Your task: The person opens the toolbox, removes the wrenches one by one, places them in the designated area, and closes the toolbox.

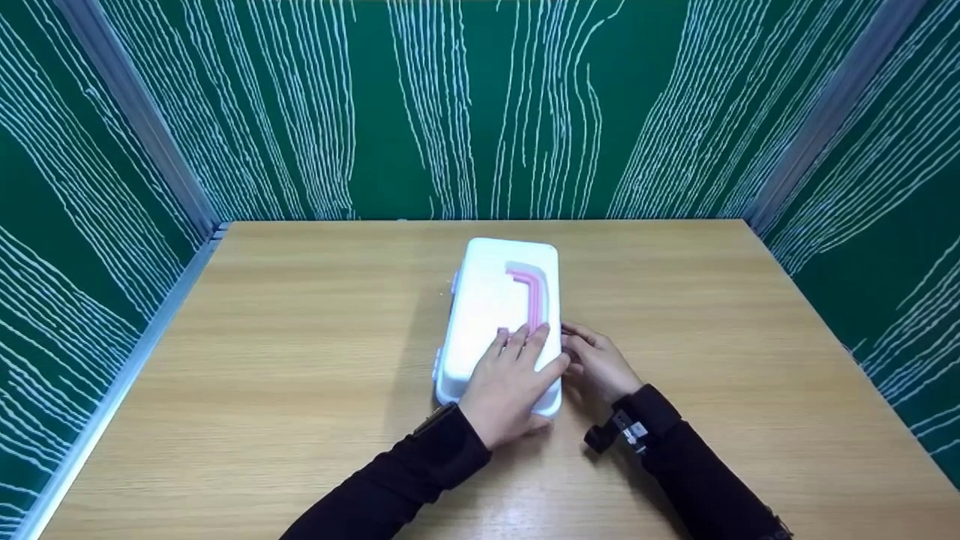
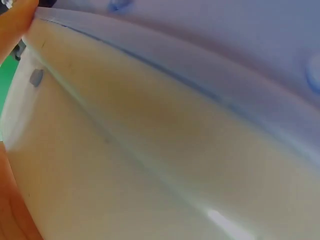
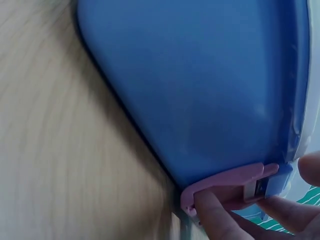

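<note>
A white plastic storage box (image 1: 480,300) stands on the table with its lid on. Set into the lid is a pink handle (image 1: 535,296). My left hand (image 1: 506,390) rests flat on the near part of the lid, fingertips at the handle's near end. At the box's right side, my right hand (image 1: 600,364) has its fingers on a pink latch (image 3: 232,182). One fingertip is tucked into the latch in the right wrist view, and the thumb is near the lid's edge. The box wall (image 3: 195,90) looks blue there. The left wrist view shows the box's pale surface (image 2: 150,115) close up.
The box stands on a wooden table (image 1: 300,322). Green panels (image 1: 495,112) with white wavy lines rise behind and at both sides, joined by grey metal posts (image 1: 142,112). More clips (image 1: 437,364) show on the box's left side.
</note>
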The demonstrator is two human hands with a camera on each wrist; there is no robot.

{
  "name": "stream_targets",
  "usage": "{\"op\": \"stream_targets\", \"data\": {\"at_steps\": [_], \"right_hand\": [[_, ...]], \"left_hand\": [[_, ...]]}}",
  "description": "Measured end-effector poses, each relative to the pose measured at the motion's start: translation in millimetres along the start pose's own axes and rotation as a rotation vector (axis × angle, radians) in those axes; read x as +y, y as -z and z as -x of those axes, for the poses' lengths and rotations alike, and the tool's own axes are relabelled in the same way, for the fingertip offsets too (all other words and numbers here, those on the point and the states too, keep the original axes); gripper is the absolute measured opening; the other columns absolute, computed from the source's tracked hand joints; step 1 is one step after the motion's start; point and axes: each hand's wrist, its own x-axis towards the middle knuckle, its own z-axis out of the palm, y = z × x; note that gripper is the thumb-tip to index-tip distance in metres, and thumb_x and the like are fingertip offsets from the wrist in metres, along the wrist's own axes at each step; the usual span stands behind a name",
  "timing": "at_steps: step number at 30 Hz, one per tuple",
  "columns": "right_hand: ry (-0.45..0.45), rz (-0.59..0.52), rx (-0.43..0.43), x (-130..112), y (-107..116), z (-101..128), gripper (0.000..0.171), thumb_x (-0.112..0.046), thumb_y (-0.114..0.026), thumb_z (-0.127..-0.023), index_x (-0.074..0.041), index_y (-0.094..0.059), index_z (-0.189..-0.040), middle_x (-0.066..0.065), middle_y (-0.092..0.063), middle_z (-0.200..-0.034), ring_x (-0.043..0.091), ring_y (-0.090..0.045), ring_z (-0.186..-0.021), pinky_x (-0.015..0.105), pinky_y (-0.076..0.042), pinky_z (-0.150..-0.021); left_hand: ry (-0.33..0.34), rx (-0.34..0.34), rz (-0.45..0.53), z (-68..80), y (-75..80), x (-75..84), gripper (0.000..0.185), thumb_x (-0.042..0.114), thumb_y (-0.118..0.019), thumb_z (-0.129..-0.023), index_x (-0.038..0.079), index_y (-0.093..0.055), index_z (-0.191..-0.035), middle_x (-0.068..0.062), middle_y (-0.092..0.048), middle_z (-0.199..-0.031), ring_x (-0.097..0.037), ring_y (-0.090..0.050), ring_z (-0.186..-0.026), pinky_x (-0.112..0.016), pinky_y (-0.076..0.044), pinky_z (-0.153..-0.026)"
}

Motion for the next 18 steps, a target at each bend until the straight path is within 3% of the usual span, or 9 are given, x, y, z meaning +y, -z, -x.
{"op": "stream_targets", "data": {"at_steps": [7,13,18], "right_hand": [[0.000,-0.040,0.004,-1,-1,0,0.051,-0.015,-0.043,-0.103,0.005,-0.034,-0.148,0.008,-0.065,-0.117,0.006,-0.067,-0.091,0.026,-0.057,-0.084],[0.017,-0.019,-0.013,1,-3,0,0.053,-0.010,-0.044,-0.099,0.006,-0.032,-0.149,0.026,-0.053,-0.138,0.009,-0.067,-0.097,0.027,-0.056,-0.089],[0.027,-0.015,-0.021,1,-4,0,0.053,-0.007,-0.043,-0.098,0.004,-0.034,-0.148,0.029,-0.045,-0.144,0.011,-0.066,-0.102,0.030,-0.056,-0.092]], "left_hand": [[0.010,0.037,0.026,0.0,5.8,-4.4,0.084,0.063,-0.079,-0.067,0.026,-0.050,-0.136,-0.014,-0.046,-0.149,-0.031,-0.049,-0.134,-0.046,-0.040,-0.112],[0.044,0.029,0.051,0.8,14.2,-6.1,0.085,0.062,-0.075,-0.073,0.021,-0.048,-0.141,-0.020,-0.045,-0.149,-0.034,-0.047,-0.135,-0.048,-0.038,-0.113],[0.086,0.105,0.051,2.3,23.3,-11.0,0.091,0.060,-0.072,-0.073,0.012,-0.045,-0.145,-0.022,-0.051,-0.142,-0.034,-0.053,-0.130,-0.047,-0.043,-0.109]]}}
